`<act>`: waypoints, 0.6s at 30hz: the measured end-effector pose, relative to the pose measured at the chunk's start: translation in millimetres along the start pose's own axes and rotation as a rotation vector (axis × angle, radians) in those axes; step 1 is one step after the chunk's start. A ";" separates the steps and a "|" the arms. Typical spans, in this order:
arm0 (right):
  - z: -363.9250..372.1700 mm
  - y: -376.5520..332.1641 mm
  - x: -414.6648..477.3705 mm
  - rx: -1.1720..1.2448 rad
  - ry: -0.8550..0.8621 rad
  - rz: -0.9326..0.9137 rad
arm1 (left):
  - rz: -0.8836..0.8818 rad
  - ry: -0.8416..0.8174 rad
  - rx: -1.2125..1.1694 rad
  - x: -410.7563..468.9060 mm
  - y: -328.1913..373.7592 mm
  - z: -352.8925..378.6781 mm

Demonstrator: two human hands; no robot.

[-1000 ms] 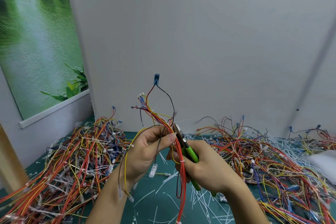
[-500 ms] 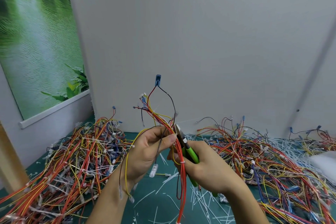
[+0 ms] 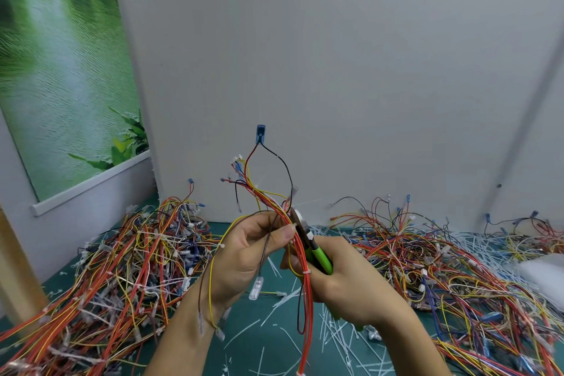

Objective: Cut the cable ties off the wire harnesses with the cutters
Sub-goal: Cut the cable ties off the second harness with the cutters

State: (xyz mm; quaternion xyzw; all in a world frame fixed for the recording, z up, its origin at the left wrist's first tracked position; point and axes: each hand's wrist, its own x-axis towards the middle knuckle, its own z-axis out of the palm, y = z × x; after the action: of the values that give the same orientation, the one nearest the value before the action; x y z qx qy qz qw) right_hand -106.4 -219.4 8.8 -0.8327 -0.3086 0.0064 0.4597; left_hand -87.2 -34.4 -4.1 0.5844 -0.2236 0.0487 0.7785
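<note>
Left hand (image 3: 250, 249) pinches wire harness (image 3: 300, 241); right hand (image 3: 348, 287) grips green cutters (image 3: 317, 256), blades at bundle.

Two hands, one pair of cutters (image 3: 319, 255), one lifted wire harness (image 3: 270, 197) and two heaps of harnesses.

One left hand (image 3: 247, 256) and one right hand (image 3: 351, 290) show at centre, with the one pair of green-handled cutters and the one wire harness between them. That harness carries one blue connector (image 3: 260, 133) at its twelve o'clock tip and at least two white cable ties (image 3: 305, 271). One green mat (image 3: 268, 345) bears a nine o'clock heap (image 3: 122, 268) and a three o'clock heap (image 3: 427, 268), each too tangled to count. The cut ties (image 3: 335, 336) at six o'clock are too many to count. One green poster (image 3: 61, 70) hangs at ten o'clock.
</note>
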 end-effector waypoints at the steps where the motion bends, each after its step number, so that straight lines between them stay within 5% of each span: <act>1: 0.3 -0.7 0.3 0.002 -0.006 0.003 | -0.001 0.007 0.002 0.3 -0.2 -0.2; 18: 2.3 -2.0 1.8 0.068 0.002 0.008 | 0.013 0.009 0.018 1.6 -0.8 -1.4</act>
State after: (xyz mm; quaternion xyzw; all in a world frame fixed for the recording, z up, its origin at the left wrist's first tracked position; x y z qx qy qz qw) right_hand -106.6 -215.8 9.5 -0.8178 -0.3043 0.0179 0.4881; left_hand -85.1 -33.6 -4.5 0.5896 -0.2234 0.0587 0.7739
